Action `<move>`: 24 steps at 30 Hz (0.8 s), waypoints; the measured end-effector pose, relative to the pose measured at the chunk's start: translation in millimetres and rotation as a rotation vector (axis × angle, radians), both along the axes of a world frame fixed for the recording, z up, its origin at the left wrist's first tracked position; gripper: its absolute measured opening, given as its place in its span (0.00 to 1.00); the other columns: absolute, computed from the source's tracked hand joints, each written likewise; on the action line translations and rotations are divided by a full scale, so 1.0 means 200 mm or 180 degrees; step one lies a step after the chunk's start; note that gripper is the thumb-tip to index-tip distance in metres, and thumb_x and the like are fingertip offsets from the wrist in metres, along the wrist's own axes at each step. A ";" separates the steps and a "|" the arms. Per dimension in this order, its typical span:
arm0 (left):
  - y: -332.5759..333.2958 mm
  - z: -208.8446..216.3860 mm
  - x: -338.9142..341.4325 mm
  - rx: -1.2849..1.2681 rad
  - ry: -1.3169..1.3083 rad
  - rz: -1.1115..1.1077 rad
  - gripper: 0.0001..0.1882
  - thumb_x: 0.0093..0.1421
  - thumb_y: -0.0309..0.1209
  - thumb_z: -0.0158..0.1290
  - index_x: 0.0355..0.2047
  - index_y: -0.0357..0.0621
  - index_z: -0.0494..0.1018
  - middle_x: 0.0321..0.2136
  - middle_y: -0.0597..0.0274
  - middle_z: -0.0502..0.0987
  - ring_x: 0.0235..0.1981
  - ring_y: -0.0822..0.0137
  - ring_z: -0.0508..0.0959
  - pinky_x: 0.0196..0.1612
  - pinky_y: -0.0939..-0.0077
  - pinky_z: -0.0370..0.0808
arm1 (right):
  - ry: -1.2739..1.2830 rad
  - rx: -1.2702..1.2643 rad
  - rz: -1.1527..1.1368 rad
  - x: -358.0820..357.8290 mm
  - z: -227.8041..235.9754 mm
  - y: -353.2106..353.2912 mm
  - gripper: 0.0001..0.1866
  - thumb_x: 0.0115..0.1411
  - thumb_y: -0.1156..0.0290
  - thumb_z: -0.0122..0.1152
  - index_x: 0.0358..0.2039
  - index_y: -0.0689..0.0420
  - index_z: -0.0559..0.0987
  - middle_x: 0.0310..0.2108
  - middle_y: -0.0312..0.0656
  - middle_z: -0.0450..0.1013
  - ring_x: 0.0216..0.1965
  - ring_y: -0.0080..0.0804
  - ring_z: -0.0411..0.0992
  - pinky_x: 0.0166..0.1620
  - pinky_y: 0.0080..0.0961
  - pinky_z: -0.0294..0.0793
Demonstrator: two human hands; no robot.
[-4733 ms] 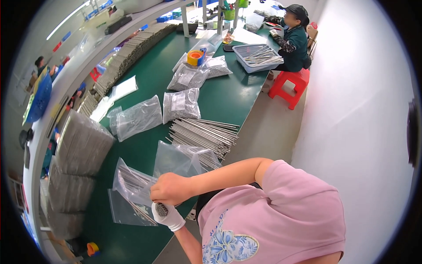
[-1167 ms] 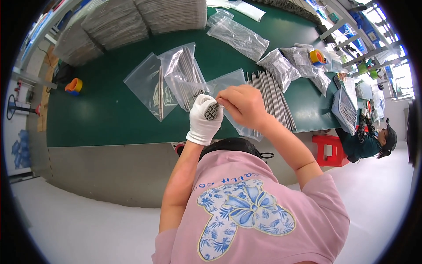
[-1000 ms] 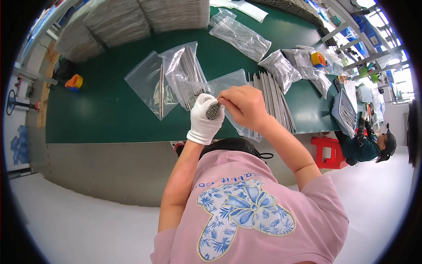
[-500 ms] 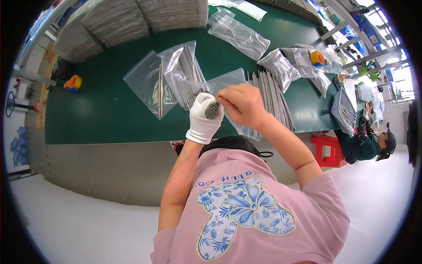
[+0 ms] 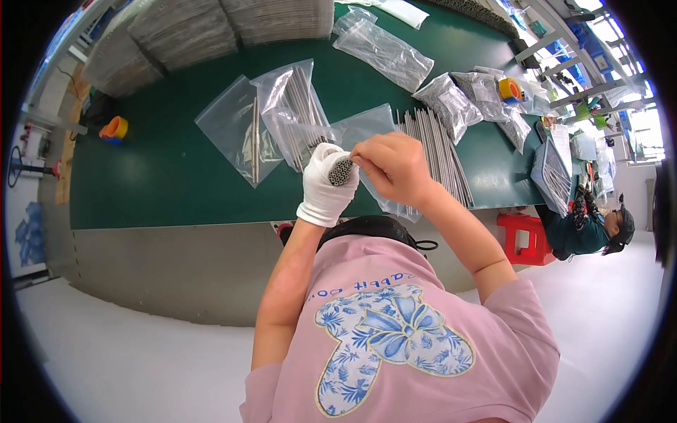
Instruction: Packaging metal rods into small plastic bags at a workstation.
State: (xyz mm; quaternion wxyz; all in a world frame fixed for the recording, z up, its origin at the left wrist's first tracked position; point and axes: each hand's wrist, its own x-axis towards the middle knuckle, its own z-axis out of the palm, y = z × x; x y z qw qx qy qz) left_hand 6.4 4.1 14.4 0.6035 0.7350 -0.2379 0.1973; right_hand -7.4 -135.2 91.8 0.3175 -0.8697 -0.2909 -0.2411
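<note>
Two hands are working over the green bench (image 5: 162, 183). The gloved left hand (image 5: 321, 196) is grasping a bundle of thin metal tubes (image 5: 340, 171), open ends showing. The bare right hand (image 5: 398, 168) is pinching at the bundle's right edge; whether it is gripping a tube, one cannot tell. Loose rods (image 5: 438, 151) are lying right of the bundle, a clear bag (image 5: 270, 92) of rods beyond it.

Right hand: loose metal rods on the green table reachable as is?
Likely yes: the loose metal rods lie beside the right hand, mostly uncovered. That hand is at the tube bundle in the gloved left hand, so it would first have to leave that.
</note>
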 end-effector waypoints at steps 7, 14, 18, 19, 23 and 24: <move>0.00 0.00 0.00 0.0052 -0.0006 0.0057 0.10 0.43 0.19 0.58 0.28 0.41 0.74 0.25 0.58 0.71 0.24 0.61 0.74 0.28 0.73 0.72 | -0.0071 0.0023 -0.0099 0.02 -0.02 0.01 0.04 0.46 0.76 0.61 0.25 0.55 0.77 0.20 0.38 0.71 0.20 0.38 0.69 0.24 0.29 0.65; 0.01 -0.01 -0.01 -0.0027 0.0011 -0.0057 0.11 0.44 0.20 0.59 0.29 0.42 0.74 0.26 0.59 0.72 0.25 0.62 0.74 0.29 0.74 0.72 | 0.0047 0.0101 -0.0118 0.02 -0.01 -0.01 0.04 0.46 0.78 0.60 0.25 0.57 0.77 0.19 0.39 0.72 0.19 0.36 0.68 0.22 0.27 0.65; 0.00 -0.01 -0.01 -0.0106 -0.0003 -0.0133 0.12 0.44 0.19 0.59 0.30 0.42 0.74 0.26 0.59 0.72 0.25 0.62 0.74 0.29 0.75 0.72 | 0.0134 0.0126 -0.0145 0.01 -0.02 -0.02 0.04 0.47 0.79 0.60 0.25 0.57 0.77 0.19 0.39 0.72 0.19 0.36 0.68 0.22 0.27 0.64; 0.00 -0.01 0.00 -0.0104 -0.0004 -0.0132 0.12 0.44 0.19 0.59 0.30 0.42 0.74 0.26 0.59 0.72 0.25 0.62 0.74 0.29 0.75 0.72 | 0.0134 0.0128 -0.0144 0.02 -0.01 -0.02 0.04 0.47 0.79 0.60 0.25 0.57 0.77 0.19 0.39 0.72 0.19 0.36 0.68 0.22 0.27 0.64; 0.01 0.00 -0.01 -0.0106 -0.0056 -0.0166 0.12 0.43 0.18 0.59 0.30 0.42 0.73 0.26 0.59 0.72 0.25 0.62 0.74 0.29 0.75 0.72 | 0.0012 0.0075 -0.0133 0.01 -0.01 -0.01 0.04 0.46 0.79 0.59 0.25 0.57 0.76 0.19 0.39 0.71 0.18 0.36 0.68 0.22 0.27 0.64; 0.01 0.00 -0.01 -0.0068 -0.0067 -0.0162 0.12 0.43 0.18 0.59 0.30 0.42 0.73 0.26 0.59 0.73 0.25 0.62 0.74 0.29 0.75 0.72 | 0.0009 0.0084 -0.0137 0.01 -0.02 0.00 0.04 0.46 0.79 0.59 0.25 0.57 0.76 0.19 0.39 0.71 0.18 0.36 0.68 0.22 0.27 0.64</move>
